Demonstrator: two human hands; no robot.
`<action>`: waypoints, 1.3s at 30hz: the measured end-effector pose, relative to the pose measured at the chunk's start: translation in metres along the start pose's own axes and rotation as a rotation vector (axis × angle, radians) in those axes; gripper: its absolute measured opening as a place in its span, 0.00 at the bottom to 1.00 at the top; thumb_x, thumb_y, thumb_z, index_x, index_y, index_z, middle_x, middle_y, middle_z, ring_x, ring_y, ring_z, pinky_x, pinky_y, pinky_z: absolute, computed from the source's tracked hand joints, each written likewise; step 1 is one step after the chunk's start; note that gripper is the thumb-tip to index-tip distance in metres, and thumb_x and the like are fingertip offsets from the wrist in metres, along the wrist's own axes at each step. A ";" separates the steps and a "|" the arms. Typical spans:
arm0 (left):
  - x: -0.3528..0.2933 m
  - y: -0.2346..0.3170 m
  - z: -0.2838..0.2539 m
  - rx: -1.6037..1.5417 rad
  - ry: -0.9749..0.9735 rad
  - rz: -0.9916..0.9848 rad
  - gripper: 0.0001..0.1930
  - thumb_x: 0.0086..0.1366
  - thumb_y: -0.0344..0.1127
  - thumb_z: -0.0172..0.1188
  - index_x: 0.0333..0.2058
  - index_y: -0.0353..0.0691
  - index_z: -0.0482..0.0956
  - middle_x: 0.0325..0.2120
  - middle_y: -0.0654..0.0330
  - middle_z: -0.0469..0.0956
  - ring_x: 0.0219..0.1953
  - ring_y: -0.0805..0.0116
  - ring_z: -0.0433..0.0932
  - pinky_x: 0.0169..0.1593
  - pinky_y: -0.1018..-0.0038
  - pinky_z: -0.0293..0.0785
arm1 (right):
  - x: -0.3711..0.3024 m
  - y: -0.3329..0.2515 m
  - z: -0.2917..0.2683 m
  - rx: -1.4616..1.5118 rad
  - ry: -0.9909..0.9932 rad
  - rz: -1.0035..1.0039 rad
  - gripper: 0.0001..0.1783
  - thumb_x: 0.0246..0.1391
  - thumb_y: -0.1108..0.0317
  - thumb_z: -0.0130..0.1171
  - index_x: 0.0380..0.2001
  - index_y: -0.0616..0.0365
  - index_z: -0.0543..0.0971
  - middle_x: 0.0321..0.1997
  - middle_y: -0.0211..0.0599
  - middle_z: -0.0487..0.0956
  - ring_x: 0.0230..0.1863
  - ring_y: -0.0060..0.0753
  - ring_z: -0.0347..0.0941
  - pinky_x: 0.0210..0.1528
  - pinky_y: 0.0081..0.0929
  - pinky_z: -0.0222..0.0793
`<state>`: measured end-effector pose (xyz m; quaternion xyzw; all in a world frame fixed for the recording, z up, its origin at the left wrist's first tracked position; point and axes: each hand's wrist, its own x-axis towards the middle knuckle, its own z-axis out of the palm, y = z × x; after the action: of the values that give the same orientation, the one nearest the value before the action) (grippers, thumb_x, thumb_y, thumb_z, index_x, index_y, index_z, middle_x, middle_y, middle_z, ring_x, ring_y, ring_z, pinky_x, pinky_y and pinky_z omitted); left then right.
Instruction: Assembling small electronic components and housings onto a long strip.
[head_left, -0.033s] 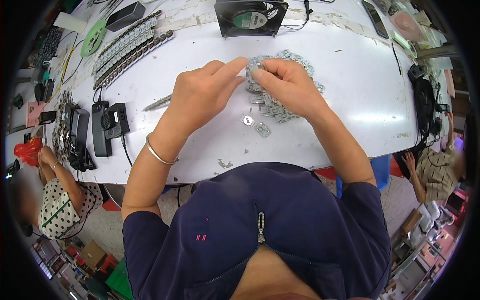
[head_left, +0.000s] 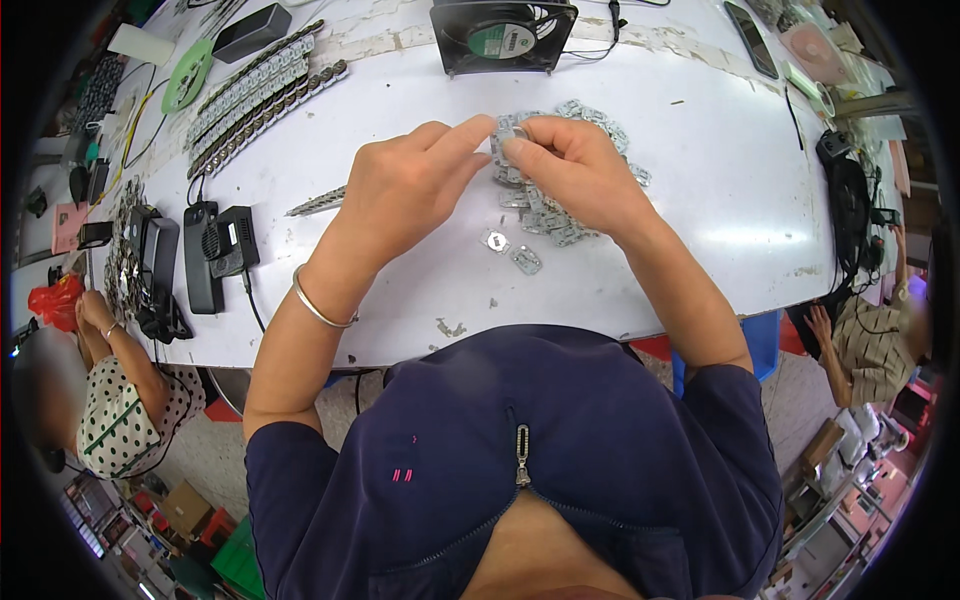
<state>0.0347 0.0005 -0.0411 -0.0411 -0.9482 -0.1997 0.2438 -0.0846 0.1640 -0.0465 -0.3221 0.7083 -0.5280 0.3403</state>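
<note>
My right hand [head_left: 585,178] pinches a small silvery metal plate [head_left: 515,145] between thumb and fingers, over a loose heap of similar plates [head_left: 545,212]. To its left, my left hand [head_left: 415,185] is partly closed, with its index finger and thumb reaching toward that plate. What lies within its curled fingers is hidden. A narrow row of metal pieces [head_left: 318,203] sticks out from behind my left wrist; I cannot tell whether the hand holds it. Two single plates, one pale [head_left: 495,240] and one grey [head_left: 526,260], lie on the table nearer me.
A black fan [head_left: 503,38] stands at the back. Rows of linked metal parts [head_left: 255,95] lie far left, by a green tray [head_left: 187,75]. Black corded devices [head_left: 203,260] sit at left, a phone [head_left: 750,40] far right. A person [head_left: 120,410] sits left, another [head_left: 865,345] right.
</note>
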 end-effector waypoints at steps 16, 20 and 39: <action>0.000 -0.024 -0.001 -0.201 -0.039 -0.146 0.08 0.56 0.24 0.60 0.36 0.35 0.77 0.38 0.53 0.77 0.28 0.57 0.79 0.33 0.68 0.77 | 0.028 -0.005 0.007 -0.113 0.064 -0.059 0.18 0.58 0.60 0.55 0.18 0.57 0.68 0.18 0.16 0.61 0.22 0.12 0.52 0.22 0.18 0.50; 0.000 -0.020 0.002 -0.137 0.002 -0.133 0.06 0.55 0.25 0.60 0.34 0.35 0.78 0.36 0.54 0.78 0.32 0.55 0.79 0.36 0.68 0.78 | 0.026 -0.006 0.012 -0.104 0.089 -0.034 0.18 0.58 0.61 0.55 0.18 0.57 0.67 0.18 0.16 0.60 0.22 0.12 0.52 0.22 0.19 0.50; 0.001 -0.020 0.011 -0.058 -0.002 -0.128 0.08 0.56 0.22 0.60 0.36 0.33 0.78 0.37 0.53 0.78 0.32 0.58 0.80 0.36 0.71 0.78 | 0.024 0.008 0.013 -0.024 0.082 0.001 0.18 0.55 0.61 0.55 0.20 0.65 0.71 0.15 0.28 0.66 0.20 0.20 0.58 0.23 0.25 0.58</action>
<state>0.0255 -0.0136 -0.0564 0.0122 -0.9429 -0.2424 0.2282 -0.0881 0.1397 -0.0602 -0.3041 0.7280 -0.5321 0.3072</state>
